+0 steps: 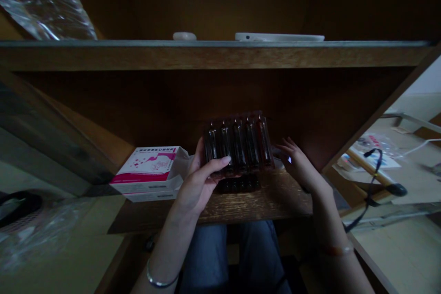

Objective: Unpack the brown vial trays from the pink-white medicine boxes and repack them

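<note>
A clear plastic tray of dark ampoules (237, 144) is held up over the lower shelf by my left hand (200, 179), its thumb across the front and its fingers behind. My right hand (296, 161) is just off the tray's right side, fingers stretched out and holding nothing that shows. Below the raised tray, a second dark ampoule tray (239, 183) lies on the wooden shelf, partly covered. To the left of my left hand sits a white and pink carton (148, 172), with its end flap open towards my hand.
An upper shelf edge (220, 57) crosses above my hands. On it rest a flat white device (279, 37), a small pale rounded object (184, 36) and clear plastic wrapping (44, 4). A black cable (374, 183) hangs at the right; a dark basket (19, 209) stands lower left.
</note>
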`<state>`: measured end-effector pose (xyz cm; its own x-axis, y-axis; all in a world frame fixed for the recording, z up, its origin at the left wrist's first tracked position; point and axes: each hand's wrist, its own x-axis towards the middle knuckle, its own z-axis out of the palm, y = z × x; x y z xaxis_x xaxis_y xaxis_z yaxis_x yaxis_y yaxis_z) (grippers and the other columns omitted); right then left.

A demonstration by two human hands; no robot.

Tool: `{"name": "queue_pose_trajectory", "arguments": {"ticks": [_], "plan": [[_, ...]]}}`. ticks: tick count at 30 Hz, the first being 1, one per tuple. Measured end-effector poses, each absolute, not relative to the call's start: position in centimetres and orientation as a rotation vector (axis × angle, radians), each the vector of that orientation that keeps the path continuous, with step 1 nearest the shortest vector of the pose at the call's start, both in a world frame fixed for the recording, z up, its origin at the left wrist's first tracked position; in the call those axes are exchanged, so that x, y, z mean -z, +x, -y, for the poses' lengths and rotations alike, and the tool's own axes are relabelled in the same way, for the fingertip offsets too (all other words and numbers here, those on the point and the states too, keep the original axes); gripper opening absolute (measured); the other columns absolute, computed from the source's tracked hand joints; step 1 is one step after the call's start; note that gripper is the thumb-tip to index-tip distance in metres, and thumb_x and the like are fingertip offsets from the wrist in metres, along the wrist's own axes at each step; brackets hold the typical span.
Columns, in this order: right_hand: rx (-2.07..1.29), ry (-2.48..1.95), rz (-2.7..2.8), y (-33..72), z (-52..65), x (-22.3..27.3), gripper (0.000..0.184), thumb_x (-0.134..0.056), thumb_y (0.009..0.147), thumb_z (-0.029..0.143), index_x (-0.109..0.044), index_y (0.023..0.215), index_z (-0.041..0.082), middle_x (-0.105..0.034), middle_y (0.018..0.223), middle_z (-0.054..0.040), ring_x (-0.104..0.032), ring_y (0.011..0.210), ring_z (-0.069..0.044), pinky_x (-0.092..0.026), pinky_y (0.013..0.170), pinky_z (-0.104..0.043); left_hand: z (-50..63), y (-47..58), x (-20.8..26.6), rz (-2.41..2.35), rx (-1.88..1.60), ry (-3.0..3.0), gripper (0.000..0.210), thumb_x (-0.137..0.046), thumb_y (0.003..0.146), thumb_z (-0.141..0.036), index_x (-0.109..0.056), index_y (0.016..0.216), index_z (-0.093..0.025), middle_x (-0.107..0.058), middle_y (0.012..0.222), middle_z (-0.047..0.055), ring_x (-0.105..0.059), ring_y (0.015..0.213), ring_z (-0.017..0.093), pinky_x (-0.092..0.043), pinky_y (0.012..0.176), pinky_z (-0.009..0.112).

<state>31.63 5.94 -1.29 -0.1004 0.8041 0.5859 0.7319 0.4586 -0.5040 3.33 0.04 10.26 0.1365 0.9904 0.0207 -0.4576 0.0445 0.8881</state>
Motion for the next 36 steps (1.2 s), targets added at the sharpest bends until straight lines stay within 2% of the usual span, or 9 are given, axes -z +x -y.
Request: {"name": "queue_pose_trajectory", "arguments": {"ticks": [3,7,9,13,17,21,28,32,36], "plan": [[-0.084,-1.424,1.94,32.5,-7.0,2.3,0.034,-0.05,0.085,0.008,-0.075,0.104,0.021,-0.068,0.13,-0.0118,-0.041,0.143,-0.032,-0.036,0.113,-0.065,0.0,3.2,-10.3,-0.759,-1.322,0.885,0.054,-0.078,0.065,-0.02,-0.058,0.115,-0.029,-0.067,0.108,0.0,-0.067,0.094,0.022,-0.065,0.064,0.03],[-0.119,-1.49,1.997,32.7,-7.0,1.6,0.03,-0.051,0.08,0.004,-0.077,0.081,0.019,-0.07,0.124,-0.0157,-0.047,0.139,-0.035,-0.037,0.114,-0.059,0.1,3.1,-10.3,-0.763,-1.352,0.859,0.057,-0.08,0.063,-0.017,-0.06,0.115,-0.027,-0.068,0.105,0.0,-0.068,0.093,0.022,-0.064,0.064,0.028],[-0.14,-1.494,2.013,32.8,-6.9,1.2,0.03,-0.051,0.078,0.004,-0.076,0.075,0.021,-0.071,0.122,-0.0145,-0.05,0.136,-0.036,-0.04,0.112,-0.057,0.0,3.0,-10.2,-0.763,-1.353,0.841,0.055,-0.081,0.062,-0.017,-0.061,0.113,-0.027,-0.068,0.104,0.0,-0.068,0.094,0.021,-0.064,0.066,0.028],[-0.172,-1.476,2.037,33.2,-6.7,1.0,0.029,-0.05,0.08,0.007,-0.071,0.068,0.023,-0.076,0.101,-0.0104,-0.057,0.129,-0.032,-0.042,0.112,-0.051,0.0,2.9,-10.0,-0.767,-1.348,0.83,0.054,-0.081,0.062,-0.017,-0.061,0.112,-0.028,-0.068,0.106,-0.001,-0.067,0.097,0.021,-0.064,0.068,0.03],[-0.153,-1.461,1.933,33.3,-6.2,0.3,0.022,-0.048,0.088,0.019,-0.068,0.083,0.021,-0.073,0.108,-0.0139,-0.055,0.13,-0.033,-0.043,0.106,-0.051,0.1,2.8,-9.8,-0.792,-1.347,0.843,0.056,-0.081,0.062,-0.018,-0.06,0.114,-0.028,-0.068,0.107,-0.001,-0.067,0.101,0.023,-0.063,0.073,0.032],[-0.239,-1.407,1.732,32.3,-4.7,-2.1,0.014,-0.049,0.092,0.027,-0.061,0.096,0.02,-0.068,0.093,-0.0091,-0.065,0.089,-0.026,-0.05,0.079,-0.04,0.1,2.7,-9.4,-0.82,-1.362,0.854,0.054,-0.082,0.06,-0.017,-0.062,0.11,-0.026,-0.068,0.104,-0.001,-0.066,0.102,0.021,-0.061,0.076,0.027],[-0.414,-1.058,1.474,27.9,-0.4,-7.4,0.011,-0.054,0.097,0.033,-0.06,0.092,0.024,-0.053,0.077,0.0027,-0.045,0.065,-0.012,-0.034,0.058,-0.025,0.7,3.6,-9.1,-0.908,-1.325,0.902,0.051,-0.08,0.061,-0.02,-0.061,0.108,-0.024,-0.066,0.102,0.0,-0.066,0.088,0.02,-0.06,0.053,0.025],[-0.489,-0.948,1.566,25.3,1.0,-8.7,0.01,-0.053,0.098,0.028,-0.062,0.096,0.027,-0.057,0.084,0.0023,-0.049,0.073,-0.013,-0.035,0.062,-0.027,1.1,4.3,-9.0,-0.954,-1.332,0.907,0.052,-0.08,0.06,-0.02,-0.062,0.109,-0.021,-0.065,0.098,0.001,-0.064,0.084,0.019,-0.059,0.049,0.023],[-0.38,-0.914,1.724,23.5,1.0,-8.5,0.013,-0.054,0.097,0.023,-0.065,0.096,0.029,-0.056,0.085,0.0011,-0.048,0.081,-0.016,-0.037,0.07,-0.03,1.4,4.8,-8.6,-0.95,-1.305,0.916,0.053,-0.082,0.061,-0.026,-0.062,0.109,-0.02,-0.066,0.098,0.002,-0.064,0.083,0.019,-0.057,0.047,0.022]]}}
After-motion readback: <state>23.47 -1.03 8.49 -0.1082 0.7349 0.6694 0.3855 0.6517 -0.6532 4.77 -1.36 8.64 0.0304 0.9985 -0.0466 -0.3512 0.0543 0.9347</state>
